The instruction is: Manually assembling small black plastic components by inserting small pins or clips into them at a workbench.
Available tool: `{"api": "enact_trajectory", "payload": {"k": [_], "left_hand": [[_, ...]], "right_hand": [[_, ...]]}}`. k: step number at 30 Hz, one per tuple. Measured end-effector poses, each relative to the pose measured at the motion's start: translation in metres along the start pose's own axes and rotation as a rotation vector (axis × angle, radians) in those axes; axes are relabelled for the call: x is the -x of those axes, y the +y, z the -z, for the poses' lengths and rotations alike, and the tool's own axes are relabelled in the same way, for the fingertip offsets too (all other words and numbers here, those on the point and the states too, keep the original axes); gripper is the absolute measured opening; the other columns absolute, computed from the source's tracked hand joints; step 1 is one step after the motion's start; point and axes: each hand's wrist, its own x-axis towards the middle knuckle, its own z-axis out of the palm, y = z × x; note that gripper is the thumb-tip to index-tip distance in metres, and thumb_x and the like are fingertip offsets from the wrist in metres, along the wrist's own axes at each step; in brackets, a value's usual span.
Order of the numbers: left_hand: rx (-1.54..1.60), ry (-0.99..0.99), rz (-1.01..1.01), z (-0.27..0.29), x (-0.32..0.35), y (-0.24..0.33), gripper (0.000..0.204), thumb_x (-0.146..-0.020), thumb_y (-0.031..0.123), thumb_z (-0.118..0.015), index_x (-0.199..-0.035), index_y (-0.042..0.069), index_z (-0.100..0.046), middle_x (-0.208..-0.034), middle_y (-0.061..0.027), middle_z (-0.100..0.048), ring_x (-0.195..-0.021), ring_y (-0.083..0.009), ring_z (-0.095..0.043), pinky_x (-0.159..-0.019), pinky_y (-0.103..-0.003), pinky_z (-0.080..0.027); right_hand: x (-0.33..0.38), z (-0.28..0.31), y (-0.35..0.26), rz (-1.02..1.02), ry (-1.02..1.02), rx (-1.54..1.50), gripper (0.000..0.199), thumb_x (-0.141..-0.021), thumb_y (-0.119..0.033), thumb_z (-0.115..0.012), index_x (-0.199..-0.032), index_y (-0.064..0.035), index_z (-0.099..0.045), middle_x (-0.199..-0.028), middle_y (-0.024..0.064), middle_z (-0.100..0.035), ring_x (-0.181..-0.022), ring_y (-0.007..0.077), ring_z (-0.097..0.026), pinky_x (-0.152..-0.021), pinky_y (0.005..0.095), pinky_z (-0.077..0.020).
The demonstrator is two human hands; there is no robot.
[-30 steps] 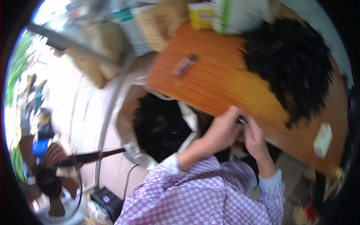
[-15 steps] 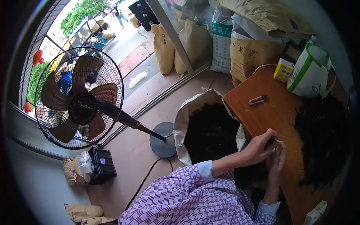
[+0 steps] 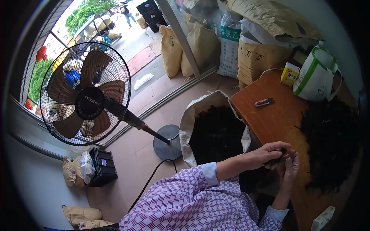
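Note:
My left hand (image 3: 268,154) and my right hand (image 3: 290,164) meet over the near edge of the wooden table (image 3: 266,123). Fingers of both are closed around a small black piece (image 3: 282,153), too small and dark to name. To their right, a heap of black, stringy pieces (image 3: 327,146) covers part of the tabletop. An open white woven sack (image 3: 185,134), filled with similar dark material (image 3: 217,133), stands on the floor left of the table, close to my left forearm.
On the table lie a small red-handled tool (image 3: 264,102), a yellow box (image 3: 290,74), a white-and-green bag (image 3: 314,79) and a pale block (image 3: 323,218). A standing fan (image 3: 89,102) is at the left, its cord on the floor. Large paper sacks (image 3: 254,57) stand behind the table.
My hands have shifted slightly down and right, and their fingers have rearranged, so more of the black piece shows between them. The whole view has tilted slightly.

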Motion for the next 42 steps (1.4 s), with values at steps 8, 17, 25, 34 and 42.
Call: {"api": "enact_trajectory", "payload": {"k": [8, 17, 25, 34, 42], "left_hand": [[0.038, -0.199, 0.015, -0.003, 0.005, -0.004, 0.033, -0.098, 0.02, -0.048, -0.129, 0.008, -0.049, -0.095, 0.0002, -0.058, -0.059, -0.0035, -0.048, -0.048, -0.016, -0.037], [-0.567, -0.034, -0.189, 0.001, 0.003, -0.005, 0.039, -0.09, 0.009, -0.057, -0.127, 0.001, -0.046, -0.097, -0.0113, -0.063, -0.076, -0.0193, -0.064, -0.068, -0.029, -0.052], [-0.974, 0.096, -0.232, -0.015, 0.001, -0.01, 0.041, -0.084, 0.001, -0.057, -0.125, -0.001, -0.048, -0.106, -0.0194, -0.063, -0.095, -0.0322, -0.064, -0.08, -0.039, -0.053], [-0.671, 0.275, -0.249, -0.001, -0.009, -0.023, 0.033, -0.093, 0.003, -0.05, -0.127, 0.001, -0.049, -0.092, -0.0045, -0.061, -0.07, -0.0053, -0.055, -0.058, -0.019, -0.046], [-0.491, 0.191, -0.092, -0.007, -0.027, -0.047, 0.036, -0.094, 0.004, -0.051, -0.131, 0.006, -0.049, -0.09, 0.0009, -0.06, -0.06, 0.0001, -0.047, -0.049, -0.014, -0.039]], "right_hand": [[0.004, 0.015, -0.006, -0.23, -0.166, -0.056, 0.032, -0.089, -0.027, -0.066, -0.114, -0.0081, -0.06, -0.082, -0.0059, -0.058, -0.054, -0.0019, -0.039, -0.045, 0.0136, -0.0261], [-0.003, 0.011, -0.009, -0.19, -0.198, 0.102, 0.02, -0.095, -0.018, -0.055, -0.108, -0.0023, -0.056, -0.098, 0.002, -0.06, -0.084, 0.0073, -0.058, -0.071, 0.0204, -0.0489], [0.004, 0.01, 0.002, -0.061, -0.05, 0.306, 0.016, -0.097, -0.018, -0.054, -0.102, -0.0033, -0.055, -0.088, -0.0019, -0.055, -0.08, 0.0025, -0.051, -0.069, 0.018, -0.0445], [0.006, -0.02, -0.007, -0.237, 0.158, 0.167, 0.034, -0.101, -0.025, -0.041, -0.125, -0.0042, -0.053, -0.07, -0.0069, -0.048, -0.052, -0.0001, -0.035, -0.044, 0.016, -0.0252], [0.02, -0.001, -0.006, -0.288, 0.223, 0.066, 0.036, -0.1, -0.023, -0.045, -0.131, -0.0047, -0.045, -0.075, -0.0069, -0.047, -0.054, -0.0003, -0.037, -0.046, 0.0154, -0.0271]]}}
